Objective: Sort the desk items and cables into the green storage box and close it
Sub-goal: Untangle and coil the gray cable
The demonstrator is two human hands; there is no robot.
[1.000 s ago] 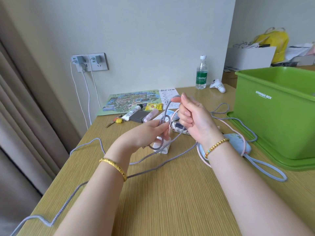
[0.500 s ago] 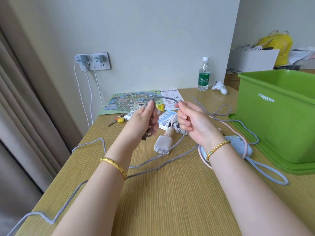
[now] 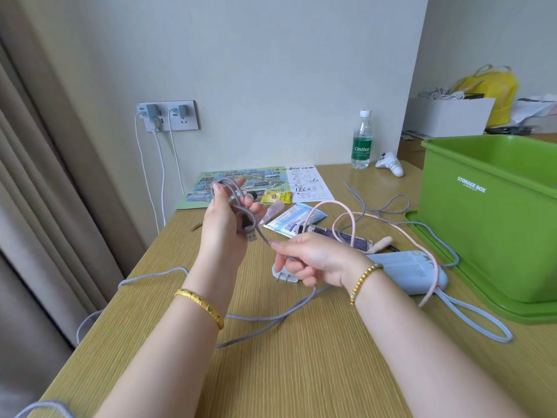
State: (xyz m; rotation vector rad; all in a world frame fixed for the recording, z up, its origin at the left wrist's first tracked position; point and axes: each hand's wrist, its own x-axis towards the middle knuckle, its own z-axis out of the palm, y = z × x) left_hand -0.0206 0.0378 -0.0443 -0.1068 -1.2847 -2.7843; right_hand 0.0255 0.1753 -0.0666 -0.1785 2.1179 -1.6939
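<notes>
coiling step: left hand [image 3: 224,218] is gripping loops of the grey cable [image 3: 271,318], right hand [image 3: 313,260] is pinching its slack above the desk [image 3: 301,372]; next, probably feeding more slack, then dropping the coil in the open green box [image 3: 482,224].

A beige curtain [image 3: 45,206] hangs down the left side of my view, next to the pale wall. On that wall sits a double wall socket [image 3: 168,115] with two grey chargers plugged in, and white cords [image 3: 159,176] drop from them behind the desk edge. Beyond the far right corner of my desk stands another surface. There I see a white cardboard box [image 3: 449,116] with pale rope or cord heaped in its top, a yellow bag [image 3: 494,86] just behind it, and some loose papers [image 3: 533,107] to the right, too blurred for me to read.
</notes>
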